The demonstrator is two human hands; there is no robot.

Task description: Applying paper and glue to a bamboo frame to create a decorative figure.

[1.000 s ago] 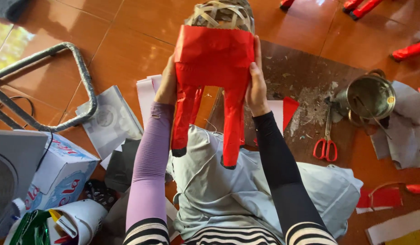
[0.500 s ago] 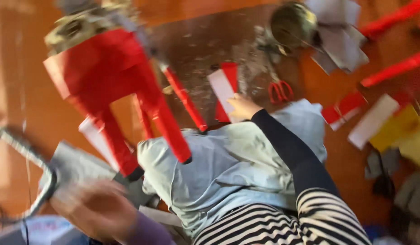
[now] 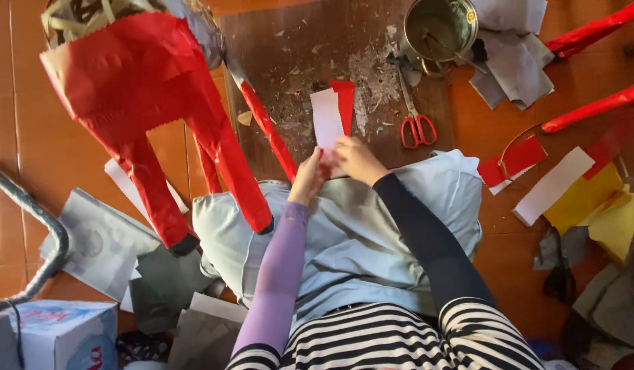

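the white and red paper strips [image 3: 334,116] lie on the dark board [image 3: 289,82], their near ends pinched by both hands: the left hand [image 3: 308,179] and right hand [image 3: 358,159] meet there. red-handled scissors [image 3: 416,123] lie just right of the strips, a metal pot [image 3: 439,29] beyond them, and a red paper-covered figure [image 3: 145,103] stands to the strips' left.

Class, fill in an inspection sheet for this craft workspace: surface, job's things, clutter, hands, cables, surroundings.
Surface: dark board on orange tiled floor, flecked with paper scraps.
Job's things: white and red paper strips; red papered figure at left.
Clutter: red-handled scissors, metal pot, yellow paper, grey sheets.
Hands: left hand and right hand both pinch the strips' lower end.
Cables: nothing seen.
Surroundings: cardboard box, grey metal tube frame.
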